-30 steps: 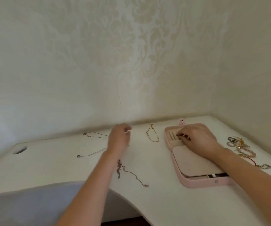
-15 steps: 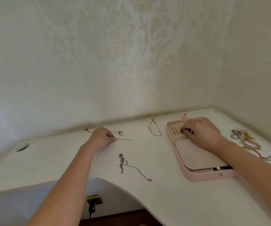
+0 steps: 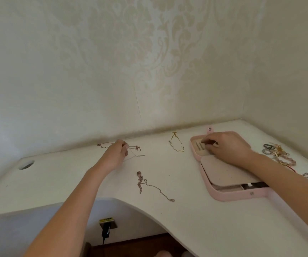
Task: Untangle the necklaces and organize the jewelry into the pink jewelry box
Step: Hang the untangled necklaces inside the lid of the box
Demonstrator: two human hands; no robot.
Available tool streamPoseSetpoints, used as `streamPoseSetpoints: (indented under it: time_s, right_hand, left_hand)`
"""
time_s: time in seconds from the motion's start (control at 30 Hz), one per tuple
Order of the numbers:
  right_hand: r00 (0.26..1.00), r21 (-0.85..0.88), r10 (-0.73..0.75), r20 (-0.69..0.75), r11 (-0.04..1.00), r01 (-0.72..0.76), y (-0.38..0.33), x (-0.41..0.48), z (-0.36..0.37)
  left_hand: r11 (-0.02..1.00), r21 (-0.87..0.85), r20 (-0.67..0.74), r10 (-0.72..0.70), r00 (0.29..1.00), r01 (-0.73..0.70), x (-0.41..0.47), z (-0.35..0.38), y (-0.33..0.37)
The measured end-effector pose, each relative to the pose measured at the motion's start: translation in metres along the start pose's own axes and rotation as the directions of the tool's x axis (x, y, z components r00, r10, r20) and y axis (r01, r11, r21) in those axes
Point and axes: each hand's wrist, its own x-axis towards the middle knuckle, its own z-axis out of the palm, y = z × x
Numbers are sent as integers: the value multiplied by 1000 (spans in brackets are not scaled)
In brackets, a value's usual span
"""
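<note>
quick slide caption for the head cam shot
Left hand pinches a thin chain while the right hand reaches into the open pink jewelry box on a white desk.

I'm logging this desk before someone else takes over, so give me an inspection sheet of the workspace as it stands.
Surface: white desk, curved front edge, cable hole far left.
Job's things: pink jewelry box open; gold necklace and rose necklace lying loose; thin chains near wall; bracelet and ring pile right of box.
Clutter: nothing seen.
Hands: left hand pinches the thin chains; right hand, fingers in the box's slotted section, hold unclear.
Cables: black plug in socket under desk.
Surroundings: patterned wallpaper, corner.
</note>
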Motion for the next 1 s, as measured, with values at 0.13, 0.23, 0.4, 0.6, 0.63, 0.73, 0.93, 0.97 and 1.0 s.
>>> streamPoseSetpoints:
  time_s: [0.13, 0.23, 0.4, 0.6, 0.63, 0.73, 0.93, 0.97, 1.0]
  right_hand:
    - [999, 492, -13, 29, 870, -3, -58, 5, -9]
    - [982, 684, -98, 160, 728, -39, -97, 21, -10]
    - [876, 789, -277, 394, 590, -168, -143, 41, -20]
    - [844, 916, -400, 357, 329, -231, -149, 50, -62]
    - [832, 921, -421, 361, 301, -247, -147, 48, -70]
    - [817, 893, -418, 398, 380, -240, -134, 39, -90]
    - [796, 821, -385, 468, 522, -230, -99, 27, -122]
    - [769, 785, -395, 502, 581, -214, -95, 26, -127]
    - [742, 729, -392, 543, 659, -184, -92, 24, -132]
  left_hand:
    - [973, -220, 71, 81, 994, -63, -10, -19, 21]
    - [964, -228, 98, 165, 982, -139, -21, -31, 43]
    - [931, -218, 50, 310, 949, -292, -36, -56, 81]
    - [864, -380, 4, 358, 934, -330, -47, -94, 114]
    - [860, -385, 13, 369, 929, -336, -48, -95, 117]
    - [840, -458, 75, 361, 930, -290, -54, -88, 120]
    - [702, -710, 324, 396, 859, -56, -69, -38, 118]
    - [728, -683, 361, 401, 842, -54, -70, -29, 117]
    - [755, -653, 400, 408, 821, -56, -71, -22, 117]
